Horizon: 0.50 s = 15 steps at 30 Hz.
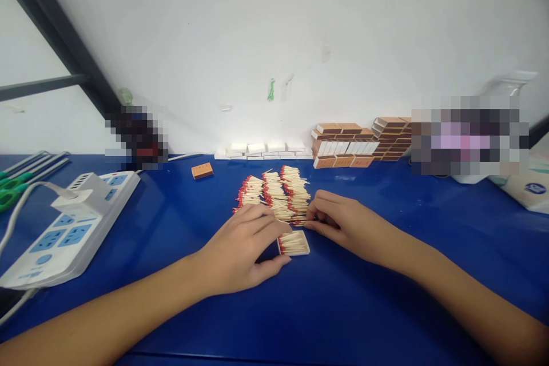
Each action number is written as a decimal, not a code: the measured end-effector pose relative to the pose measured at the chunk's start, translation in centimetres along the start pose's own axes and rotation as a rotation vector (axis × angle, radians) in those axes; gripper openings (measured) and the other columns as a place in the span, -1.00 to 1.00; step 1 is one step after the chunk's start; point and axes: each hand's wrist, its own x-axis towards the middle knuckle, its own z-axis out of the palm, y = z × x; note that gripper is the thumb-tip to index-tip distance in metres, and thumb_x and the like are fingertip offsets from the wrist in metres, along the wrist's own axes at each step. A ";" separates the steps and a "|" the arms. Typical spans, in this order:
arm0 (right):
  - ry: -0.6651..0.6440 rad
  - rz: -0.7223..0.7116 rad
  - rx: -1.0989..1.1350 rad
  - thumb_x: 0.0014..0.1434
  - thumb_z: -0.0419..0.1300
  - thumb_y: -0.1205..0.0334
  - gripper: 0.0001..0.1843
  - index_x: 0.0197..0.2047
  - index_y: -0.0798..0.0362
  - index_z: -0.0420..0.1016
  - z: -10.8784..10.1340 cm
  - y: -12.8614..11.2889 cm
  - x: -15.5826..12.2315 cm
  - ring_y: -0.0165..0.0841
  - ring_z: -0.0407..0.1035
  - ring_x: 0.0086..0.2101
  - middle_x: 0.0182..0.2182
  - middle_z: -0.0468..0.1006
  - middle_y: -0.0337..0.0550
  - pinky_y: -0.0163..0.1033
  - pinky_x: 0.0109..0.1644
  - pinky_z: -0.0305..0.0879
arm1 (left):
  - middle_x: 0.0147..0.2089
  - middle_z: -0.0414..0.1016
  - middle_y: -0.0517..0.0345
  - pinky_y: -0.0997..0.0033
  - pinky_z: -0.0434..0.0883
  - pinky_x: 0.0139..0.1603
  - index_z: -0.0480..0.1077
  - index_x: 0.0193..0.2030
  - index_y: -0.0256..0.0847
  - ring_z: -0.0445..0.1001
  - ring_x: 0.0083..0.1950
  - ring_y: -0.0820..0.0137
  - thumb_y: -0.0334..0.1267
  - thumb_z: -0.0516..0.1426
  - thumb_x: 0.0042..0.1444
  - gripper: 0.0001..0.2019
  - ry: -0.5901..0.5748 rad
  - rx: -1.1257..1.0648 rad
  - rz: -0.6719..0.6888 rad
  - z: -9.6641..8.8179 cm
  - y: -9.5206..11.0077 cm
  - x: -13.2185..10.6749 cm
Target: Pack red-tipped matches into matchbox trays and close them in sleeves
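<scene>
A small white matchbox tray (303, 246) lies on the blue table, partly filled with red-tipped matches (291, 244). My left hand (244, 249) curls around the tray's left end, thumb at the near side and index finger at the far side. Just beyond it, loose matches are heaped in three rows, among them the left row (253, 190), the middle row (274, 189) and the right row (297, 186), with most red heads toward the left. At the near right edge of the heap, my right hand (332, 214) pinches at match ends with thumb and fingertips.
White trays (274, 150) and stacked brown matchboxes (343, 161) line the wall. One brown matchbox (202, 170) lies alone, left of the matches. A power strip (77, 234) with a plugged-in charger and green-handled tools (17, 186) occupy the left. A white package (529, 180) stands far right.
</scene>
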 end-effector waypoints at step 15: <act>-0.022 0.018 0.030 0.46 0.15 0.19 -0.83 -0.22 0.03 0.44 -0.2 -0.6 0.0 -0.36 0.36 -0.32 -0.22 0.45 -0.15 -0.24 -0.27 0.25 | -0.01 0.61 0.03 0.11 0.47 0.19 0.43 0.12 -0.21 0.49 0.11 0.17 -0.18 0.25 0.34 -0.72 -0.015 0.002 -0.008 0.1 -0.2 0.0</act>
